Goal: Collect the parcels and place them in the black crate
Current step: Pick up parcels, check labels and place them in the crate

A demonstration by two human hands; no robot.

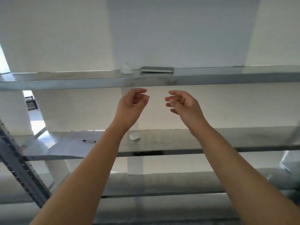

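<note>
Both hands are up in front of a metal rack, and each grip is loose and holds nothing: the left hand (132,103) and the right hand (182,103) curl their fingers toward each other with a gap between them. Just above the two grips, on the top shelf (65,82), lies a flat grey parcel (156,69) with a small crumpled white wrap (126,69) beside it. Far off to the left of the grips, a black crate (30,103) shows behind the rack, and below the grips a pen (89,141) and a small white oval thing (134,136) lie on the lower shelf (170,142).
</note>
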